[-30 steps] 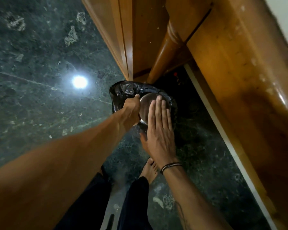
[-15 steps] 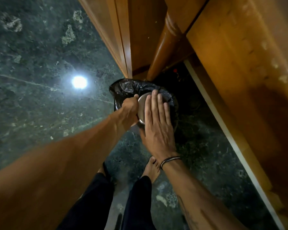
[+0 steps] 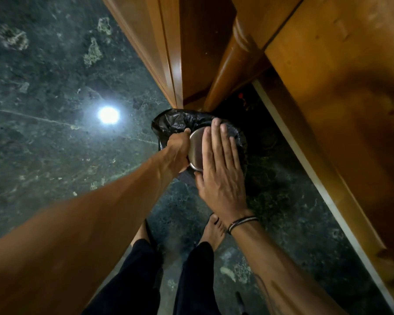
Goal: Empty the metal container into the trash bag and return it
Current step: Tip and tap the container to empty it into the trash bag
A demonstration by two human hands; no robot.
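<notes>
A round, shiny metal container (image 3: 195, 149) is being held upside down over the open mouth of a crinkled black plastic trash bag (image 3: 168, 121), its flat base facing the camera. The left hand (image 3: 177, 151) is gripping the container's left rim, fingers curled around the edge and thumb on top. The right hand (image 3: 221, 164) is lying flat against the base — fingers straight and pressed together, palm down, clasping nothing. A thin dark corded bracelet (image 3: 241, 223) is sitting on the right wrist. The bag is standing on the dark green marble floor (image 3: 55, 76), just beside a polished brown wooden furniture leg (image 3: 228, 71). Bare feet are showing below.
</notes>
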